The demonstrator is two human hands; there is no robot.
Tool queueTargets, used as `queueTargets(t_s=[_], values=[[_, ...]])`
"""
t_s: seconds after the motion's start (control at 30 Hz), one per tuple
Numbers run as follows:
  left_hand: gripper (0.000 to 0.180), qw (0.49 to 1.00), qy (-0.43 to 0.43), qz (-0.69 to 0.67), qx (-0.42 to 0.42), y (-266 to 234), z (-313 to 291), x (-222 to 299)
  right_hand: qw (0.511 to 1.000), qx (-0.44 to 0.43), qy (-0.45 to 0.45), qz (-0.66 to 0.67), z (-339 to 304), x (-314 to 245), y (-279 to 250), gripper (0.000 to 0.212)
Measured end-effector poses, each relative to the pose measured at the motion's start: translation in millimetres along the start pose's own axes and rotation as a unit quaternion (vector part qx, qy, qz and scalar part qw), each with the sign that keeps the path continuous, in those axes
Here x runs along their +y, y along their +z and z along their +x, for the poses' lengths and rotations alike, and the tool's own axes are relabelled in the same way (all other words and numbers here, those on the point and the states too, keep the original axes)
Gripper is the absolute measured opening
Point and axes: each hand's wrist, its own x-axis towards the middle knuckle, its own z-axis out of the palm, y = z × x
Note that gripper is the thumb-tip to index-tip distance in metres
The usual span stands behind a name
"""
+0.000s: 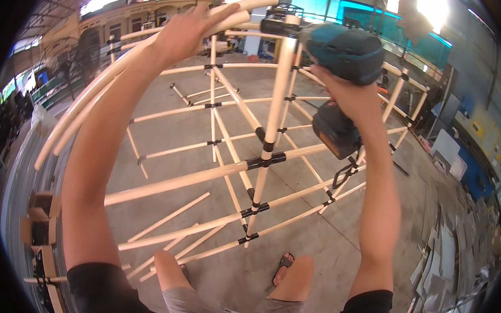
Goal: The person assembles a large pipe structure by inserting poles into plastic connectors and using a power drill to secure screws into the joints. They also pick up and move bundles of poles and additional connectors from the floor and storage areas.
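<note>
My left hand [184, 35] is closed over a cream pipe [235, 21] at the top of the frame, and a second cream pipe [258, 3] runs close above it. In my right hand [347, 93] I grip a cordless drill [345, 51] with a teal and black body; its black battery [337, 130] hangs below my fist. The drill's front faces left, toward a black pipe joint [280, 27] at the top of an upright cream post [279, 95]. Whether the bit touches the joint, I cannot tell.
A rack frame of cream pipes and black joints [266, 159] stands before me. Loose pipes [171, 216] lie low at left, near open cardboard boxes [42, 208]. Metal sheets and scraps [446, 252] are piled at right, beside a blue cabinet [461, 184].
</note>
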Motion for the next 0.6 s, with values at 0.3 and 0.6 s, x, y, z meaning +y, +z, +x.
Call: queueTargets(t_s=[0.3,0.6], values=[[0.098,0.938,-0.114,-0.313,-0.099,53.0,-206.0,-61.2,0.983,-0.036,0.165,-0.067,3.8,-19.4,-3.1,0.027],[0.107,0.642,-0.260,-0.405,-0.596,94.0,-313.7,30.6,0.973,-0.050,0.140,-0.179,10.3,-18.3,-12.0,0.032]])
